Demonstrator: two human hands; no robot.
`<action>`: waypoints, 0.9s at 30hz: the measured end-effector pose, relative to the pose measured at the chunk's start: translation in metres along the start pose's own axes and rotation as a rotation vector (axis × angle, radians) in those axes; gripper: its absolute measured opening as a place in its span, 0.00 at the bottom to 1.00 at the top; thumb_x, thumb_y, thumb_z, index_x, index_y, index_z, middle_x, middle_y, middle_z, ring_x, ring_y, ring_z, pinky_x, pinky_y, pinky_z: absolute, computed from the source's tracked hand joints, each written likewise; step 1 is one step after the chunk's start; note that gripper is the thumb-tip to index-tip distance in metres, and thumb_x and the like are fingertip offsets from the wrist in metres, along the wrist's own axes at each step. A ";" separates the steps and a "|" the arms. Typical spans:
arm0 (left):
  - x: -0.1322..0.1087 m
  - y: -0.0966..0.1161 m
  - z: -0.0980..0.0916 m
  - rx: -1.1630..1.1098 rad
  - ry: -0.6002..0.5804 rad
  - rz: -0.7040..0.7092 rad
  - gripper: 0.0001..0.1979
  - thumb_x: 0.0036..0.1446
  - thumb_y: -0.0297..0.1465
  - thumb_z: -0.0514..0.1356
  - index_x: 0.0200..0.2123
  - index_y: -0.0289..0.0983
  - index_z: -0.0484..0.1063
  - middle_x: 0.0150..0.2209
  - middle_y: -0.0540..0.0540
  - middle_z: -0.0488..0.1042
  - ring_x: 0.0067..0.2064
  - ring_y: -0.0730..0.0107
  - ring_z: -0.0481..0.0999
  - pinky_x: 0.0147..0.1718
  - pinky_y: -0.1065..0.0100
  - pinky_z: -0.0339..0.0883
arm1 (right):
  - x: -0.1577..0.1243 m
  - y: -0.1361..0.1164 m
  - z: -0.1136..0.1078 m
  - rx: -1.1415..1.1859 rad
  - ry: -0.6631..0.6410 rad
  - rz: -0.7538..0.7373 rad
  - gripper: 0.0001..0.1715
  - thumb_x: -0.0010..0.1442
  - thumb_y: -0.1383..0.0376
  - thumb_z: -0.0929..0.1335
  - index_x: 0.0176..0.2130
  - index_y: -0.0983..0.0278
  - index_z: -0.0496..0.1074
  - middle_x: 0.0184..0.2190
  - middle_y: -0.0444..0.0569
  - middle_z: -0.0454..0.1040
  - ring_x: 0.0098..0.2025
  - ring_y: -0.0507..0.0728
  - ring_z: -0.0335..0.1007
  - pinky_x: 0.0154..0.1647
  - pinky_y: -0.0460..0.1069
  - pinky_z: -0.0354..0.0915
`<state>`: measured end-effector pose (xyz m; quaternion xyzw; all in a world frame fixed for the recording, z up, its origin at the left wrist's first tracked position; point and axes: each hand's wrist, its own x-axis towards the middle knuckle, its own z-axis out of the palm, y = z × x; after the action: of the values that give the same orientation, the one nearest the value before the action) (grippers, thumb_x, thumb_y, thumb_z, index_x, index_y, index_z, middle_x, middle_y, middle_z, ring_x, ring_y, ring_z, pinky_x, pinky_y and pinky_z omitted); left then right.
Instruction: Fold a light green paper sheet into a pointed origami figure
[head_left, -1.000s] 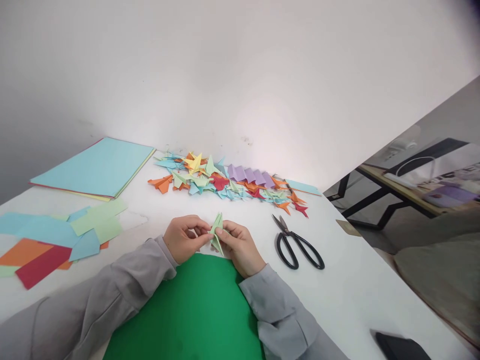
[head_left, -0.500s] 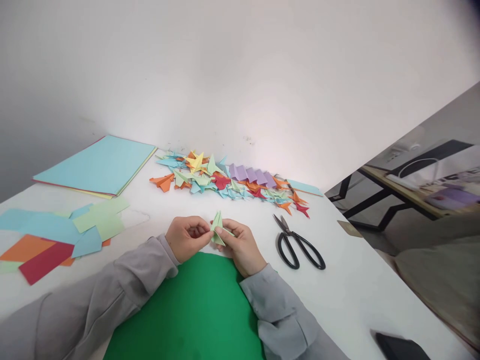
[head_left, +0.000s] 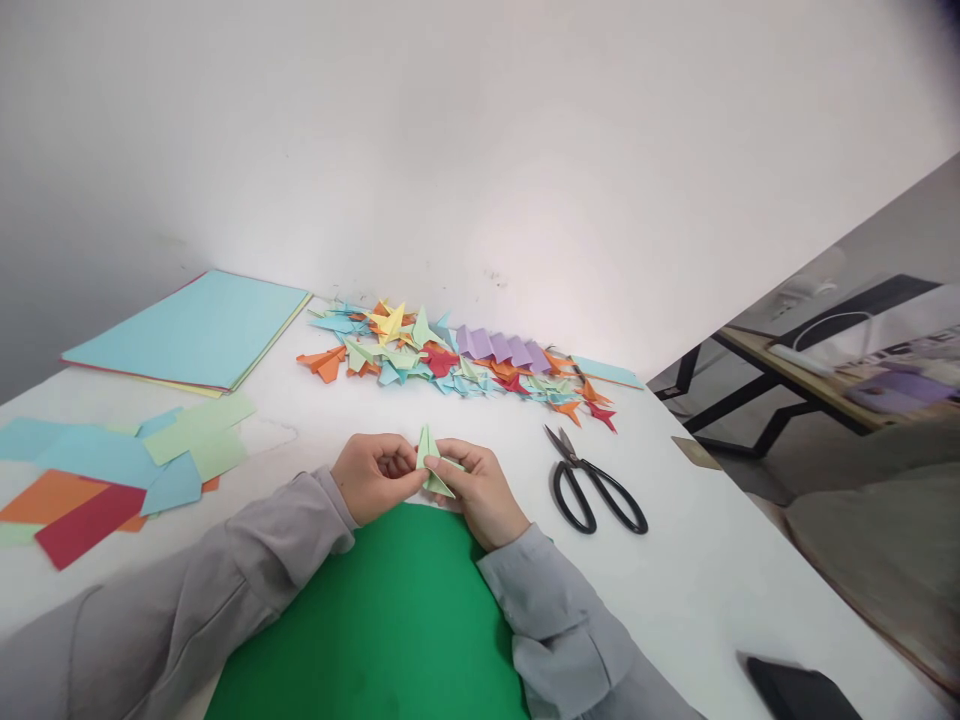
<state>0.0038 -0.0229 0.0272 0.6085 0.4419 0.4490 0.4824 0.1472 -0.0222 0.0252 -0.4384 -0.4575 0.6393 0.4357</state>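
Note:
A small pale green folded paper piece (head_left: 430, 463) is pinched between both hands just above the white table (head_left: 697, 570). My left hand (head_left: 373, 475) grips its left side with curled fingers. My right hand (head_left: 480, 488) holds its right side, thumb on top. Both wrists rest at the far edge of a large green sheet (head_left: 382, 620) lying in front of me.
Black scissors (head_left: 592, 485) lie right of my hands. A row of folded coloured paper shapes (head_left: 457, 365) runs along the wall. A stack of coloured sheets (head_left: 196, 332) sits far left, loose cut pieces (head_left: 112, 470) nearer left. A dark object (head_left: 795, 692) lies at the near right edge.
The fingers have shifted slightly on the green paper piece and turned it a little; both hands stay in the same place.

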 end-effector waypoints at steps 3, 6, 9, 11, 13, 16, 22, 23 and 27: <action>0.000 0.001 0.000 -0.012 -0.006 -0.027 0.06 0.38 0.30 0.62 0.20 0.33 0.68 0.15 0.53 0.65 0.17 0.80 0.63 0.16 0.75 0.59 | -0.001 0.000 0.000 -0.012 0.008 0.001 0.14 0.41 0.58 0.73 0.28 0.65 0.75 0.15 0.40 0.66 0.16 0.45 0.58 0.17 0.41 0.57; 0.000 0.001 -0.001 -0.025 -0.023 -0.035 0.06 0.39 0.30 0.61 0.21 0.33 0.68 0.15 0.53 0.66 0.16 0.79 0.64 0.15 0.75 0.60 | 0.001 0.002 -0.001 -0.035 0.012 -0.013 0.15 0.42 0.58 0.73 0.29 0.65 0.75 0.16 0.40 0.68 0.16 0.45 0.59 0.17 0.41 0.57; 0.000 0.000 -0.001 -0.042 -0.038 -0.028 0.06 0.41 0.30 0.61 0.21 0.33 0.67 0.15 0.53 0.66 0.15 0.79 0.65 0.14 0.75 0.60 | 0.003 0.005 -0.004 -0.052 -0.008 -0.057 0.14 0.44 0.58 0.72 0.30 0.65 0.74 0.16 0.41 0.68 0.16 0.46 0.59 0.17 0.42 0.57; 0.001 -0.001 -0.001 -0.054 -0.044 -0.023 0.07 0.42 0.31 0.60 0.22 0.33 0.67 0.16 0.53 0.67 0.15 0.79 0.65 0.13 0.76 0.60 | 0.004 0.006 -0.005 -0.041 -0.039 -0.095 0.12 0.45 0.59 0.72 0.27 0.66 0.74 0.15 0.41 0.68 0.15 0.46 0.59 0.17 0.42 0.57; 0.001 -0.001 -0.001 -0.068 -0.050 -0.019 0.07 0.43 0.31 0.60 0.22 0.33 0.67 0.16 0.52 0.67 0.15 0.79 0.65 0.13 0.75 0.61 | 0.004 0.006 -0.005 -0.026 -0.067 -0.123 0.11 0.46 0.59 0.72 0.25 0.66 0.73 0.14 0.41 0.68 0.15 0.46 0.60 0.17 0.41 0.56; 0.001 -0.001 -0.002 -0.092 -0.056 -0.019 0.06 0.43 0.31 0.60 0.22 0.32 0.67 0.16 0.53 0.68 0.15 0.79 0.65 0.13 0.75 0.62 | 0.004 0.006 -0.004 -0.018 -0.079 -0.141 0.10 0.46 0.60 0.72 0.24 0.65 0.73 0.14 0.40 0.68 0.16 0.45 0.60 0.17 0.41 0.56; 0.001 -0.002 -0.003 -0.115 -0.075 -0.026 0.05 0.41 0.28 0.60 0.22 0.32 0.68 0.14 0.54 0.66 0.14 0.78 0.66 0.13 0.76 0.61 | 0.005 0.007 -0.006 -0.013 -0.079 -0.140 0.09 0.45 0.61 0.73 0.24 0.65 0.72 0.15 0.40 0.69 0.16 0.45 0.60 0.18 0.41 0.57; 0.001 -0.002 -0.003 -0.119 -0.076 -0.026 0.04 0.40 0.28 0.60 0.22 0.32 0.68 0.14 0.54 0.66 0.14 0.78 0.66 0.13 0.76 0.61 | 0.005 0.007 -0.006 -0.011 -0.081 -0.139 0.09 0.44 0.62 0.73 0.24 0.65 0.72 0.15 0.40 0.69 0.16 0.45 0.60 0.18 0.41 0.57; 0.001 -0.002 -0.003 -0.121 -0.072 -0.023 0.03 0.41 0.26 0.59 0.22 0.32 0.68 0.13 0.55 0.65 0.14 0.78 0.66 0.13 0.76 0.61 | 0.005 0.007 -0.007 0.004 -0.068 -0.129 0.09 0.43 0.63 0.73 0.23 0.66 0.72 0.14 0.41 0.70 0.16 0.45 0.60 0.18 0.41 0.57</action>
<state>0.0010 -0.0209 0.0259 0.5887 0.4033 0.4472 0.5393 0.1513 -0.0173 0.0162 -0.3852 -0.4980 0.6252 0.4613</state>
